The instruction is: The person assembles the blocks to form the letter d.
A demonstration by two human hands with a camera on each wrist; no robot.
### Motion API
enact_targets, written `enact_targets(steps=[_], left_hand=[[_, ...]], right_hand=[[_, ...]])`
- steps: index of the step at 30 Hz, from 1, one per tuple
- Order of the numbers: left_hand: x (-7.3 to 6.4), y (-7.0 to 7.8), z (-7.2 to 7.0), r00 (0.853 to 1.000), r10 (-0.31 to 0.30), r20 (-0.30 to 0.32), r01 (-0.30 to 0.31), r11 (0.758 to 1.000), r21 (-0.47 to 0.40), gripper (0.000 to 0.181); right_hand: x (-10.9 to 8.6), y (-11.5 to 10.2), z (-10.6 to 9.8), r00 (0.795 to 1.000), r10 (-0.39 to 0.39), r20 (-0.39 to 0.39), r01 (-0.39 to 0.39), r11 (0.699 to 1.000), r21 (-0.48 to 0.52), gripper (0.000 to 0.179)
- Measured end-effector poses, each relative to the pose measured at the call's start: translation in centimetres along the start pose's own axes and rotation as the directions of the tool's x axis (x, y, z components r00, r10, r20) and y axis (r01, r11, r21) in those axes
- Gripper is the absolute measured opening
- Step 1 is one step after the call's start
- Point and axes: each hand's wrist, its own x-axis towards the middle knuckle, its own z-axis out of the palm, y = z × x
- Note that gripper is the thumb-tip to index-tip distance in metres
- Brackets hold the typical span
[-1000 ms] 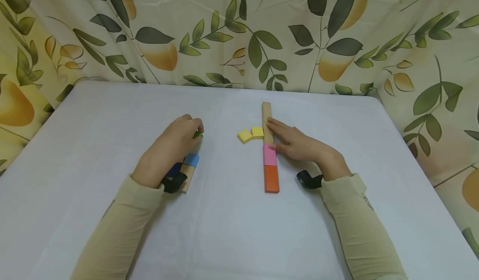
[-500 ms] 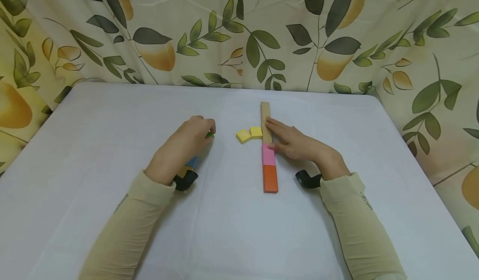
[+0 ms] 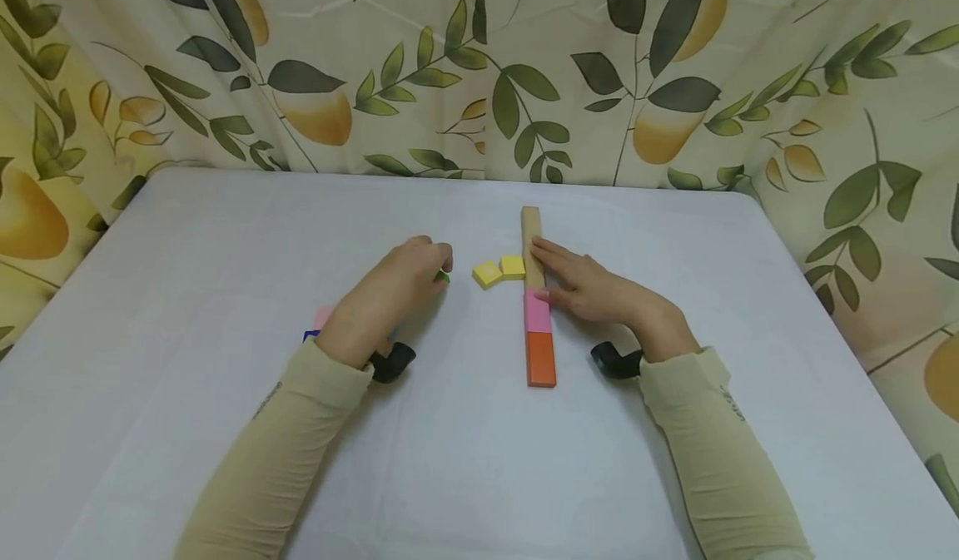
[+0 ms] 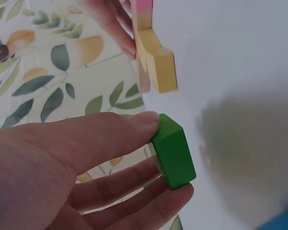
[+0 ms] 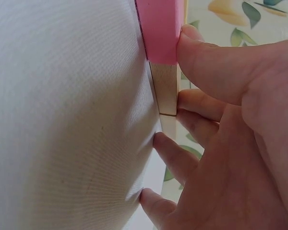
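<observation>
My left hand is raised left of the blocks, pinching a green block between thumb and fingertips. Only a bit of the green shows in the head view. At centre right, a straight row runs front to back: an orange block, a pink block, then plain wooden pieces. Two yellow blocks sit off the row's left side; one yellow block meets the row, while the other yellow block is turned at an angle. Extended fingers of my right hand rest against the row's right side.
Partly hidden beneath my left wrist are a pale pink block and a dark blue one. A bright blue piece shows at the left wrist view's corner. Behind the white table hangs a leaf-and-fruit patterned cloth.
My left hand has moved right with the green block, toward the yellow blocks, uncovering the pale pink block behind it. My right hand and the row have stayed in place.
</observation>
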Motion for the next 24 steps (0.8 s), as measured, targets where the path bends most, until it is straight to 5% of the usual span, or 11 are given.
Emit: enact_targets(steps=[17, 24], left_hand=[[2.6, 2.7, 1.4, 0.992, -0.085, 0.094, 0.085, 0.996, 0.006, 0.021], [3.3, 3.3, 2.0, 0.990, -0.112, 0.084, 0.109, 0.993, 0.038, 0.024]], right_hand=[[0.3, 0.1, 0.1, 1.000, 0.025, 0.003, -0.025, 1.000, -0.001, 0.072], [0.2, 0.1, 0.1, 1.000, 0.026, 0.004, -0.026, 1.000, 0.003, 0.072]])
